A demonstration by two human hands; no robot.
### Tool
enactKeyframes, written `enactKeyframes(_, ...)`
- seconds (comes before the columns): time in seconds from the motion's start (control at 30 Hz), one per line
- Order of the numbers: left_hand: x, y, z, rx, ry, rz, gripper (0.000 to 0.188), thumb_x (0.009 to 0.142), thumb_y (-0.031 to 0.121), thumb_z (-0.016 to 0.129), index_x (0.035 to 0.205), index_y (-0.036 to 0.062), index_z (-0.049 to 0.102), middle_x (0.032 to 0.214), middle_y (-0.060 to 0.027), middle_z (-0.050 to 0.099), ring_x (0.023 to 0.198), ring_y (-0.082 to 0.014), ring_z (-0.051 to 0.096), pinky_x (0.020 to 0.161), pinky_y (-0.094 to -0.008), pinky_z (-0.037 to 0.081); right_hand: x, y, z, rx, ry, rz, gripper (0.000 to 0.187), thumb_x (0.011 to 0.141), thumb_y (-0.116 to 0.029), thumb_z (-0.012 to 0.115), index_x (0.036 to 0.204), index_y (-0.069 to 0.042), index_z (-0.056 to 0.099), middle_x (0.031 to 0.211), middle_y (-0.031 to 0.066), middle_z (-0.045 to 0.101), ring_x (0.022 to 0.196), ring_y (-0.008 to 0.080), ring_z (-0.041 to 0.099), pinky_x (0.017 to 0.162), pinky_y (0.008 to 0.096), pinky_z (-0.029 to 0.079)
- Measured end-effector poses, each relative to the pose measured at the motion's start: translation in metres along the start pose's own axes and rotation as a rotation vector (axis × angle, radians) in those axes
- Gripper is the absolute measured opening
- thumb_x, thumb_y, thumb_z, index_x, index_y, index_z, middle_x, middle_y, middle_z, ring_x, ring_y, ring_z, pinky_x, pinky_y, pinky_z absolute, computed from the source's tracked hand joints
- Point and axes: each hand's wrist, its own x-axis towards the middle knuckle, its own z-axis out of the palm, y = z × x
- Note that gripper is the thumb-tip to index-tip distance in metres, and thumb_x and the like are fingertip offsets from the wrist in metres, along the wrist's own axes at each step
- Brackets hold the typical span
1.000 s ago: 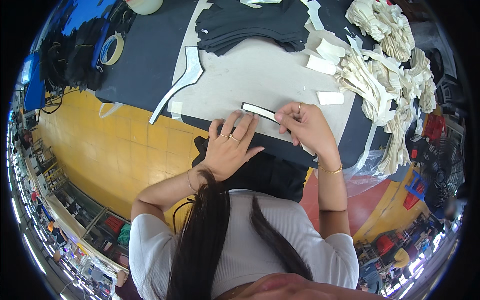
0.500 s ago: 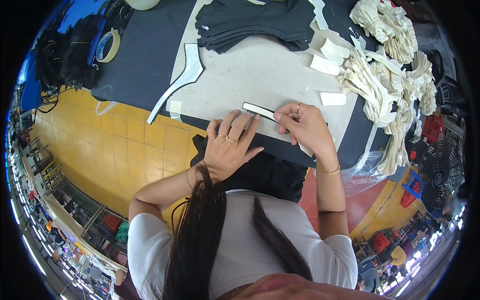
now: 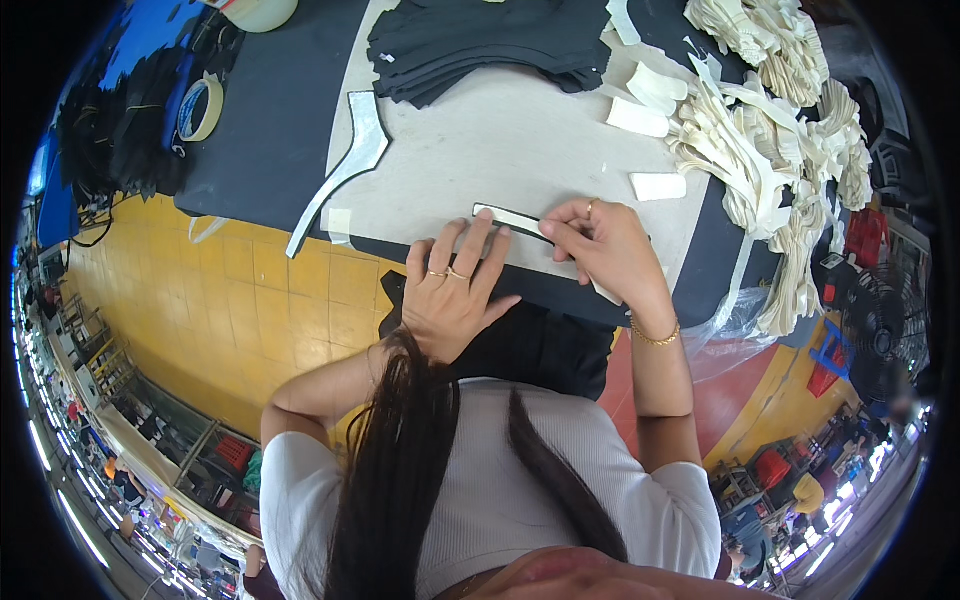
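Note:
A narrow fabric piece [image 3: 513, 219], white on top with a black border, lies near the front edge of the grey board [image 3: 480, 140]. My right hand [image 3: 612, 252] pinches its right end between thumb and fingers, hiding that end. Flat beside it, my left hand [image 3: 445, 292] has its fingers spread, with fingertips resting at the piece's left part. Further left on the board lies a curved piece [image 3: 367, 148], pale with a black border, its tail reaching past the table edge. Black fabric [image 3: 530, 350] hangs below the table edge between my arms.
Stacked black fabric pieces [image 3: 490, 45] lie at the board's far side. Bundles of cream fabric strips [image 3: 740, 180] cover the right, with loose cream pieces [image 3: 658, 186] beside them. A tape roll [image 3: 202, 108] and dark bundles [image 3: 125, 140] are at left. A fan [image 3: 880, 340] stands beyond the right edge.
The table and everything on it have shifted slightly left in the view. My left fingertips sit a little further onto the narrow fabric piece; my right hand keeps its pinch.

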Motion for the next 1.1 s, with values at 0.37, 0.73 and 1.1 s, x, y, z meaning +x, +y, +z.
enactKeyframes(0.37,0.010,0.008,-0.007,-0.009,-0.002,-0.032,0.090,0.073,0.047,0.083,0.145,0.0056,0.048,0.141,-0.0159,0.048,0.123,-0.0358,0.049,0.096,-0.0519,0.042,-0.042,0.010,-0.018,-0.219,0.265,-0.083,0.017,0.087,-0.015,0.076,0.089,0.001,0.071,0.069,0.0060,0.067,0.062,0.0097,0.060,0.058,0.0254,0.047)
enactKeyframes(0.73,0.011,0.012,-0.004,0.088,-0.043,-0.030,0.089,0.074,0.053,0.082,0.147,0.0144,0.049,0.139,-0.0147,0.045,0.123,-0.0362,0.047,0.096,-0.0530,0.039,-0.035,0.020,-0.017,-0.289,0.299,-0.152,0.016,0.086,-0.013,0.075,0.087,0.003,0.071,0.074,0.0124,0.070,0.066,0.0197,0.068,0.068,0.0312,0.055)
enactKeyframes(1.1,0.027,0.032,-0.001,-0.035,0.095,0.017,0.075,0.078,0.050,0.080,0.138,0.0116,0.056,0.138,-0.0141,0.046,0.125,-0.0352,0.045,0.102,-0.0528,0.035,-0.031,0.028,-0.010,-0.447,0.381,-0.298,0.014,0.083,-0.016,0.073,0.077,-0.004,0.068,0.070,0.0105,0.068,0.069,0.0320,0.067,0.072,0.0402,0.050)
